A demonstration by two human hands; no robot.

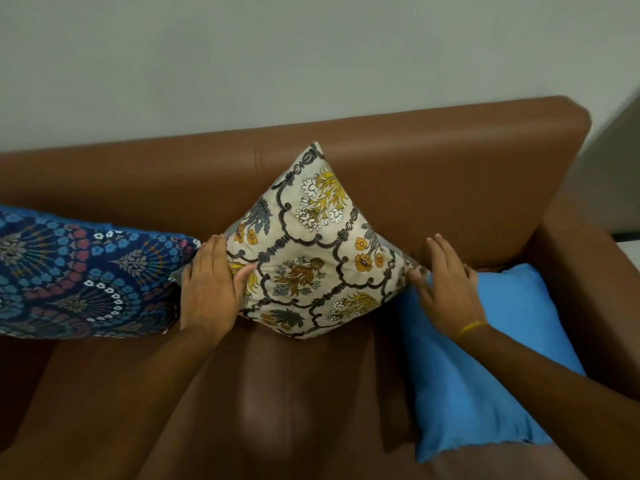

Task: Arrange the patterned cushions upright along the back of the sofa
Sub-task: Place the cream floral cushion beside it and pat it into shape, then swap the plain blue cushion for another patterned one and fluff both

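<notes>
A cream cushion (311, 244) with grey trellis and yellow flowers stands on one corner, diamond-wise, leaning against the brown sofa back (433, 161). My left hand (211, 289) grips its left corner, thumb on the front face. My right hand (446, 285) is at its right corner with fingers spread, fingertips touching the corner's edge. A dark blue cushion (79, 271) with a floral mandala print lies at the left, against the sofa back and partly out of view.
A plain bright blue pillow (485, 368) lies flat on the seat at the right, beside the sofa's right armrest (588, 278). The brown leather seat (270, 393) extends toward me. A pale wall rises behind the sofa.
</notes>
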